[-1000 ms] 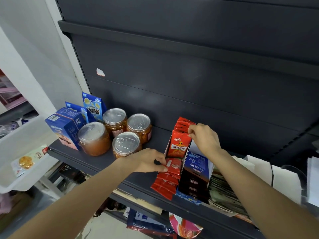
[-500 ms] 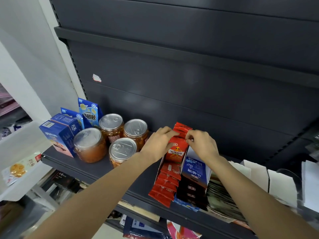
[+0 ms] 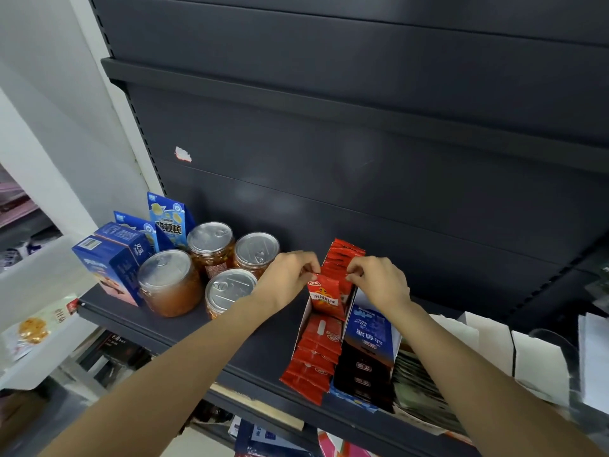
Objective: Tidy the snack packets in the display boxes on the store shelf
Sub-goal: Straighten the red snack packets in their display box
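Head view: I see both hands meeting over the upright red packet [image 3: 324, 293] at the middle of the white display box [image 3: 304, 319] on the dark shelf [image 3: 257, 354]. My left hand [image 3: 290, 280] pinches the packet's top left corner between thumb and curled fingers, and my right hand [image 3: 379, 282] pinches the top right corner in the same narrow grip; I judge that the two-corner hold keeps the packet square and upright while it is seated against the standing row of red packets [image 3: 342, 258] behind it. In front of it, the fallen red packets [image 3: 313, 361] lie flat and overlapping, spilling out of the open front of the box towards the shelf edge, which is presumably why they need standing up one by one. Just beside this box, on the right, stands the blue box [image 3: 369, 331] with dark packets [image 3: 362, 367] lying in it, touching the white box's wall. Further right lies a flat pile of greenish packets [image 3: 415, 377]. To the left, well apart from the hands, four jars [image 3: 169, 283] with foil lids and blue cartons [image 3: 108, 265] stand in a group, not involved in this step. The task looks partly done: the rear of the row stands, the front does not.
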Demonstrator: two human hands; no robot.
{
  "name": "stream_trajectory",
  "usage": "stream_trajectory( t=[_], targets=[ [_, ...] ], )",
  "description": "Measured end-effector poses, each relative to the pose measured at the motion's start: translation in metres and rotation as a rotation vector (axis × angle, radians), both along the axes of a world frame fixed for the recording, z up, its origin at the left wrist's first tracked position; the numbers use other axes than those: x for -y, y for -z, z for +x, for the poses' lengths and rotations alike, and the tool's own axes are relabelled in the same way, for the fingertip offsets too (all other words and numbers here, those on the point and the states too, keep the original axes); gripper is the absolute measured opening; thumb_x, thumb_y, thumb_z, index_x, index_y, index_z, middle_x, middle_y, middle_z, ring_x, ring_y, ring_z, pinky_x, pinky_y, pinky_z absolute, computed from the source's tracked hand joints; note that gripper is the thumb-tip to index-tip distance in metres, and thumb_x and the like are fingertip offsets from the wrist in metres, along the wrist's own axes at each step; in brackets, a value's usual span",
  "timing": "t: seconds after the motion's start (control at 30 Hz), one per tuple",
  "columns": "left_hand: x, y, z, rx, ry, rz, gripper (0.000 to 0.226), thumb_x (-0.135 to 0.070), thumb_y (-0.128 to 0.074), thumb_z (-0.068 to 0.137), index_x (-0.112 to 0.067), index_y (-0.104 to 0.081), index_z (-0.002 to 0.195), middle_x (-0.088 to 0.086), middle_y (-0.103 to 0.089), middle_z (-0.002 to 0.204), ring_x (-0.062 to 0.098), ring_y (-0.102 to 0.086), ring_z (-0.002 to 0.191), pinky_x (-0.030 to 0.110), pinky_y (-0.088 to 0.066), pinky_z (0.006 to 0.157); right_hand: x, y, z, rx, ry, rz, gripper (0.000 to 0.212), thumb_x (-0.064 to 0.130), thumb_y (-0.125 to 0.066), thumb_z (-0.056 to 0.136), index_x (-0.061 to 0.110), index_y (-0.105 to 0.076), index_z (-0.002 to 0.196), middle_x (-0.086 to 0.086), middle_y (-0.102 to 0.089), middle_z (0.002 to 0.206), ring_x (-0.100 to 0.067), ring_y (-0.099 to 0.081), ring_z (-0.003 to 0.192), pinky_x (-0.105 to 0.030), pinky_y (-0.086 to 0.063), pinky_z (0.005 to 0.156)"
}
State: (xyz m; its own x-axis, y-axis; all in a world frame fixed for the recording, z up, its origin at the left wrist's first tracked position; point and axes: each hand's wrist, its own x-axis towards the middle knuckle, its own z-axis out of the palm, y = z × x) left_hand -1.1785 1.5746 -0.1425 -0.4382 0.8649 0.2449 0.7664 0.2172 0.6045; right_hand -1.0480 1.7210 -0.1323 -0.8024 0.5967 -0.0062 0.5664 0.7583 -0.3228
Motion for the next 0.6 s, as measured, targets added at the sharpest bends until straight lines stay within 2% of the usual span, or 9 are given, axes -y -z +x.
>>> stream_trajectory(
  t=[0.1,0.2,0.27,0.43,0.5,0.6],
  targets=[
    [0.006,-0.005,-0.001,0.016,-0.030,0.061,0.007,-0.004,-0.064,0.086,-0.012,-0.064,0.085,-0.006,-0.062,0.084,0.007,-0.060,0.077,0.015,-0.048,0.069,0.003,0.002,-0.001,-0.026,0.005,0.011,0.016,0.033,-0.054,0.094,0.027,-0.064,0.104,0.004,-0.067,0.100,-0.014,-0.062,0.093,-0.030,-0.048,0.074],
    [0.013,-0.015,-0.004,0.083,-0.122,0.198,0.009,-0.004,-0.066,0.085,-0.012,-0.063,0.082,-0.008,-0.062,0.077,0.002,-0.058,0.068,0.013,-0.044,0.065,0.001,0.002,-0.003,-0.149,0.091,-0.113,0.013,0.032,-0.058,0.092,0.026,-0.067,0.098,0.005,-0.068,0.100,-0.015,-0.063,0.095,-0.033,-0.050,0.076],
    [0.019,-0.024,-0.006,0.163,-0.211,0.283,0.008,-0.005,-0.066,0.085,-0.012,-0.063,0.082,-0.008,-0.063,0.077,0.002,-0.059,0.073,0.012,-0.045,0.069,-0.001,0.002,-0.003,-0.179,0.151,-0.085,0.011,0.033,-0.060,0.090,0.026,-0.067,0.095,0.006,-0.069,0.096,-0.014,-0.064,0.090,-0.031,-0.050,0.072],
    [0.034,-0.038,-0.013,0.223,-0.305,0.273,0.010,-0.012,-0.063,0.089,-0.020,-0.059,0.084,-0.016,-0.061,0.081,0.000,-0.057,0.083,0.008,-0.043,0.068,0.006,0.003,-0.003,-0.041,0.112,0.172,0.013,0.031,-0.057,0.092,0.021,-0.064,0.095,0.001,-0.061,0.100,-0.016,-0.061,0.086,-0.030,-0.049,0.066],
    [0.039,-0.043,-0.015,0.240,-0.309,0.283,0.008,-0.014,-0.062,0.090,-0.019,-0.058,0.086,-0.015,-0.061,0.083,0.002,-0.058,0.084,0.011,-0.044,0.070,0.008,0.000,-0.005,-0.025,0.080,0.194,0.013,0.028,-0.057,0.093,0.019,-0.063,0.097,-0.001,-0.057,0.104,-0.017,-0.060,0.088,-0.031,-0.051,0.068],
    [0.048,-0.047,-0.015,0.257,-0.328,0.321,0.008,-0.013,-0.062,0.089,-0.019,-0.058,0.087,-0.014,-0.062,0.084,0.005,-0.059,0.085,0.016,-0.046,0.072,0.007,-0.006,-0.006,0.026,0.059,0.177,0.021,0.029,-0.056,0.093,0.018,-0.057,0.110,-0.002,-0.059,0.107,-0.017,-0.061,0.094,-0.030,-0.049,0.070]
  ],
)
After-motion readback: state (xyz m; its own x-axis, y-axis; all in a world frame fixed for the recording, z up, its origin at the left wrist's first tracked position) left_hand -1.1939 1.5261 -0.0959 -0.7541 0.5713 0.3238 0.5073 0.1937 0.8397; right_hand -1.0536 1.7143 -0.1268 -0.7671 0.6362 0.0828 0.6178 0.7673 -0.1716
